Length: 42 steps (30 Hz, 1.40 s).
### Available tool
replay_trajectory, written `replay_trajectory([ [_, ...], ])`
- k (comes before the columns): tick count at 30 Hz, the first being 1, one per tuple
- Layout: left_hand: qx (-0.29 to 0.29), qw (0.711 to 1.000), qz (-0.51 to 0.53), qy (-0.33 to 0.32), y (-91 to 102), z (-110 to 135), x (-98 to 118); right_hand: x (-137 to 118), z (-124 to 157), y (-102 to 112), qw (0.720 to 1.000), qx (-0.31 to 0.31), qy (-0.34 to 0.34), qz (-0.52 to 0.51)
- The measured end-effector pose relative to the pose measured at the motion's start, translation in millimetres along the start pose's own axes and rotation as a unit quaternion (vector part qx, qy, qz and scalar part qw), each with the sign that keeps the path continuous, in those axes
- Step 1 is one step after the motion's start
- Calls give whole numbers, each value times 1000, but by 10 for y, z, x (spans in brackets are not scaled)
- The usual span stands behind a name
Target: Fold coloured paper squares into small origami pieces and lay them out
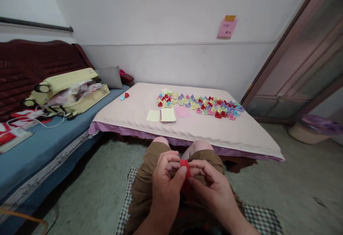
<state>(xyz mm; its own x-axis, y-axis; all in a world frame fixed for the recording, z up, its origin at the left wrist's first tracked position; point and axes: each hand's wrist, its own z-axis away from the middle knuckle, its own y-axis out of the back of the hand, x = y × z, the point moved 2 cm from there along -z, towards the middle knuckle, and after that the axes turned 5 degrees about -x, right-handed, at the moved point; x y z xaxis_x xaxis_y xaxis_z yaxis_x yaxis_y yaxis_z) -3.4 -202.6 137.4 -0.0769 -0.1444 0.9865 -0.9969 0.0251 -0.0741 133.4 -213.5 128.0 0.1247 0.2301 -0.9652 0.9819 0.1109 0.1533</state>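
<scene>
Between my two hands, above my lap, is a folded piece of red paper [185, 164]. My left hand [167, 178] pinches it from the left, thumb in front and fingers curled behind. From the right, my right hand [210, 185] grips its other edge with thumb and fingertips. Part of the paper is hidden behind the fingers. Ahead on the low table lie a stack of square paper sheets [168, 115], a pale yellow sheet [153, 115] and a pink sheet [183, 111]. Many small folded paper pieces [202, 103] in mixed colours spread behind and to the right of them.
A cloth-covered low table [128, 110] stands before my knees. Two small folded pieces [124, 96] lie at its left end. On the left, a sofa [66, 135] bears an open yellow suitcase [88, 97] and a grey cushion [109, 77]. A lined bin [308, 129] stands right.
</scene>
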Motion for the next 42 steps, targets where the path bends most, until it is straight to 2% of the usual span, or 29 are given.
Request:
replay_trajectory([
  [3,-23,993,87,72,-16,-3,-13,27,-18,6,990,-42,-64,-114],
  [5,-23,993,74,89,8,-7,15,38,-33,17,978,-67,-93,-175],
  [9,-13,997,37,62,83,-35,48,29,-49,42,956,-81,-121,-256],
  [16,-65,996,52,-12,76,-23,42,5,-38,16,930,-61,-142,-334],
  [20,-50,998,37,-33,68,1,75,-1,-46,5,920,-67,-150,-357],
  [32,-42,999,7,-16,37,1,148,-19,-61,-18,911,-67,-154,-376],
  [42,-22,984,-127,-120,48,22,165,15,-71,-16,921,-67,-147,-354],
])
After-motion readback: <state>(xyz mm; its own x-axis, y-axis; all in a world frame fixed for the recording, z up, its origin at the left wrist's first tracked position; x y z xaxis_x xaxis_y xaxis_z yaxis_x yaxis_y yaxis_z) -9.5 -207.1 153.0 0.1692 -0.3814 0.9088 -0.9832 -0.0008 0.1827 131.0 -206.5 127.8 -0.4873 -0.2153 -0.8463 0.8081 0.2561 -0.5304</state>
